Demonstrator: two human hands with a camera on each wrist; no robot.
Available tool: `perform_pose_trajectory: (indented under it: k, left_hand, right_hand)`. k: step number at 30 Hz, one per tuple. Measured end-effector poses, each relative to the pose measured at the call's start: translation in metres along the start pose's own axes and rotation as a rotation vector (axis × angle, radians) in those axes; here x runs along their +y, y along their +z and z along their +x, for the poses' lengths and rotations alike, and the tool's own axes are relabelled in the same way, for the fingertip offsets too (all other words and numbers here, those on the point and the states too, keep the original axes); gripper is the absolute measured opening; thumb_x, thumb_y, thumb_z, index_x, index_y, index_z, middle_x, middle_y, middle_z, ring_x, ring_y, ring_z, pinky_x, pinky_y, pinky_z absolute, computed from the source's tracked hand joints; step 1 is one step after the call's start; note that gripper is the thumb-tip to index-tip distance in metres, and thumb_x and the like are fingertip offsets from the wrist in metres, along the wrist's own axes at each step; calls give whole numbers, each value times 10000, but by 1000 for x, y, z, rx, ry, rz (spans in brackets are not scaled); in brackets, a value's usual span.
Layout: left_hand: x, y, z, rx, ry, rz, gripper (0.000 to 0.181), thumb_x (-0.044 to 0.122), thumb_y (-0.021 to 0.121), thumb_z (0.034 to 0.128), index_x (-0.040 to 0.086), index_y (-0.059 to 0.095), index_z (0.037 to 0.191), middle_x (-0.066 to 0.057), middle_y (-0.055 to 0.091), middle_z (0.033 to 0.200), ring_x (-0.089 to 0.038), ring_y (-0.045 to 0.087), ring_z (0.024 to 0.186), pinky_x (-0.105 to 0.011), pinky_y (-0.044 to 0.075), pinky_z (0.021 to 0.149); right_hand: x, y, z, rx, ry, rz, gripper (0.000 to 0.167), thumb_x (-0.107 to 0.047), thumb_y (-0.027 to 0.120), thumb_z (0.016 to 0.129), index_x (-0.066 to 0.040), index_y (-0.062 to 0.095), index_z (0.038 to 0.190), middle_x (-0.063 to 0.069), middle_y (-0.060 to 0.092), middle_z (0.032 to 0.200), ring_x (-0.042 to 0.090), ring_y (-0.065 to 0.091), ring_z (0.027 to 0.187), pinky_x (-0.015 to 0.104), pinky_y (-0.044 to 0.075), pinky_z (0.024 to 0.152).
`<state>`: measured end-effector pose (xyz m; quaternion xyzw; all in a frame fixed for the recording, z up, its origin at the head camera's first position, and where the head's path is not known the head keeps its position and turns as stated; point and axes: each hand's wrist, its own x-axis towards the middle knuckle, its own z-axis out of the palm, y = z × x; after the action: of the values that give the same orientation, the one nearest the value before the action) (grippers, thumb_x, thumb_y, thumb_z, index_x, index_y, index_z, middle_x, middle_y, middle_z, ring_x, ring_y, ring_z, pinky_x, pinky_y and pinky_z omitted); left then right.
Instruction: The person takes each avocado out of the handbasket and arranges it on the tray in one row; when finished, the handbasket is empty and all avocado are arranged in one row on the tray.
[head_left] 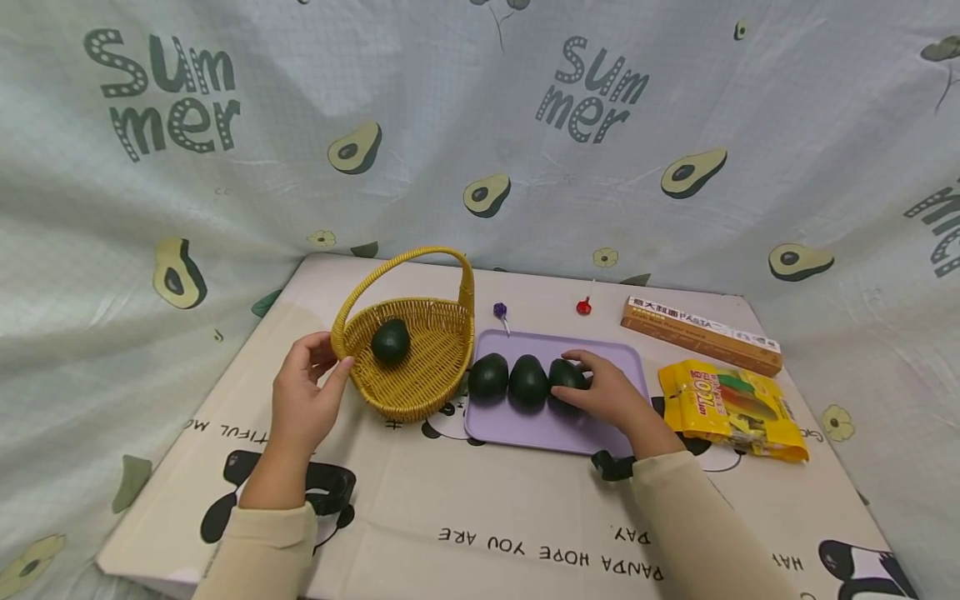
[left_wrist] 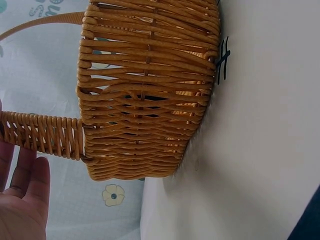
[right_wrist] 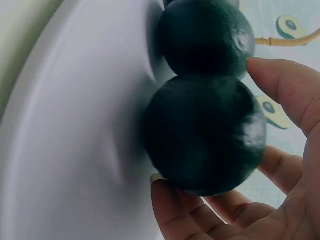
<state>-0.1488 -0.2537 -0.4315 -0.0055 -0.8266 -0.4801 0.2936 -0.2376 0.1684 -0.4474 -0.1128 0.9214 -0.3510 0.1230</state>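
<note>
A yellow wicker basket [head_left: 420, 400] with a tall handle holds one dark green avocado [head_left: 391, 342]. At its left side, my left hand [head_left: 306, 400] holds the base of the handle [left_wrist: 45, 135] between thumb and fingers. Three more avocados lie in a row on a purple tray [head_left: 525, 433]: a left one [head_left: 488, 378], a middle one [head_left: 528, 383] and a right one [head_left: 567, 379]. My right hand [head_left: 611, 392] grips the right one; in the right wrist view its thumb and fingers lie around that avocado [right_wrist: 205, 135], which touches its neighbour [right_wrist: 207, 37].
Behind the tray lie a purple lollipop [head_left: 500, 311] and a red one [head_left: 583, 307]. To the right are a long pasta box [head_left: 697, 333] and a yellow packet [head_left: 731, 408]. A patterned curtain [head_left: 420, 100] hangs behind the table [head_left: 450, 500].
</note>
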Motion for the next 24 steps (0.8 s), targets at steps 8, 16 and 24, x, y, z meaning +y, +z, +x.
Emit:
perform_pose_trajectory:
  k: [8,16,24]
  left_hand:
    - [-1,1,0,-3,-7,-10,387,14,704,951,-9,551,1306,-110,630,1180,-282,626,1143,-102,478,1013]
    - [-1,1,0,-1,-22,-6,387,33,701,959,2,550,1315,-108,626,1185,-274,622,1146,-134,491,1030]
    - [0,1,0,-4,-29,5,390,43,700,962,10,548,1319,-107,624,1191,-282,620,1151,-143,496,1033]
  right_hand:
    - [-8,-10,-6,3,-18,-35,659,-404,733,934,-143,506,1494,208,567,1431,383,618,1195,531,564,1001]
    - [-21,-21,-13,18,-55,-36,570,-369,684,976,-164,521,1481,232,571,1430,395,597,1226,533,567,1001]
    - [-27,-23,-14,15,-68,-36,550,-367,661,994,-180,506,1487,243,562,1447,411,581,1267,559,557,1009]
